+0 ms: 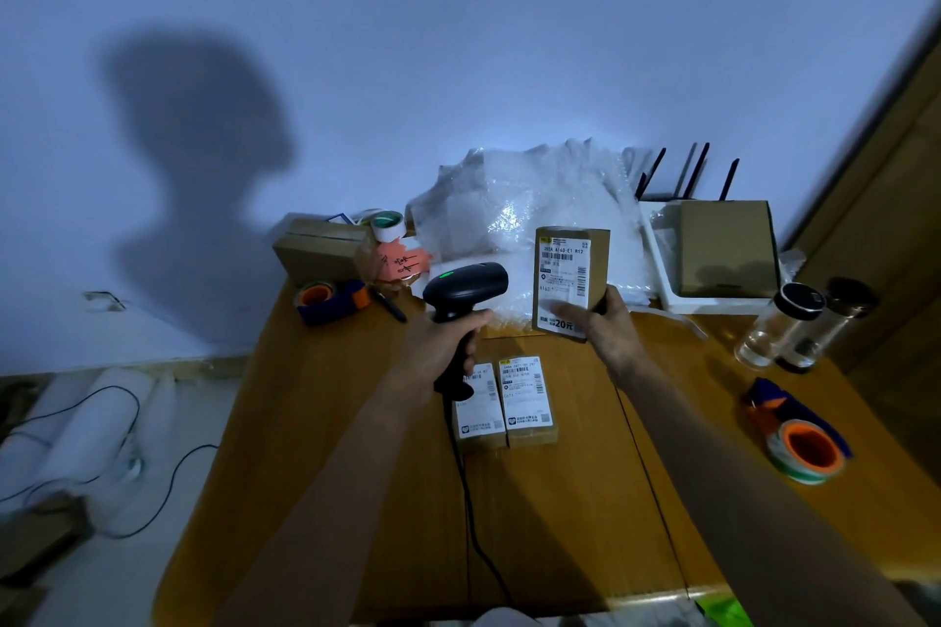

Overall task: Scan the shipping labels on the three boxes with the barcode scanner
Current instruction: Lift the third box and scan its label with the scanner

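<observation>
cable: the thin black cord (471, 514) runs from the scanner handle down across the wooden table (315, 448) toward me.
flat boxes: two small brown cardboard boxes with white shipping labels (504, 402) lie side by side, touching, label up, just under my hands.
left hand: my left hand (443, 346) is closed around the grip of the black handheld barcode scanner (466, 293); a green light shows on its head.
right hand: my right hand (606, 326) pinches the lower edge of the third brown box (570, 280), held upright, label facing me.
step: i judge this box is the one being scanned.
next: the scanner head needs turning onto its barcode.
behind: crumpled clear bubble wrap (529, 199).
</observation>
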`<state>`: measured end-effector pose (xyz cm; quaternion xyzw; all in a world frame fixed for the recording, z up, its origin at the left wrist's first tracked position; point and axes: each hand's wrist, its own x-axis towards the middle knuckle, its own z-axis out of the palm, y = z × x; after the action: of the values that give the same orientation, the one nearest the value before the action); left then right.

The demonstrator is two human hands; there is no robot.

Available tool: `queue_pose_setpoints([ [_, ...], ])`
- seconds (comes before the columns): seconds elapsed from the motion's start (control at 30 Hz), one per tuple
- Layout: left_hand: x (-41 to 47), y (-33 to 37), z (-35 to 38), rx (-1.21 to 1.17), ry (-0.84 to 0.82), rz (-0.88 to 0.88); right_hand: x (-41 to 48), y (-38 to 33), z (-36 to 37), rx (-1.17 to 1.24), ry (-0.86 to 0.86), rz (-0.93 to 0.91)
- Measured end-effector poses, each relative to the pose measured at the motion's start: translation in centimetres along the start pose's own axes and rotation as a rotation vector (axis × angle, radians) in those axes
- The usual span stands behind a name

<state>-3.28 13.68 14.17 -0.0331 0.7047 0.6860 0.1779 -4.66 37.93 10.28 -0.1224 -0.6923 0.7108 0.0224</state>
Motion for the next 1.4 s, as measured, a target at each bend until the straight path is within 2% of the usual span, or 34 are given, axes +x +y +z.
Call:
queue_pose_setpoints([
  [1.4, 0.7, -1.2, 1.0, -0.023, -0.005, -0.062, 1.0, 3.1, -1.2, -0.013, -0.005, 0.048],
])
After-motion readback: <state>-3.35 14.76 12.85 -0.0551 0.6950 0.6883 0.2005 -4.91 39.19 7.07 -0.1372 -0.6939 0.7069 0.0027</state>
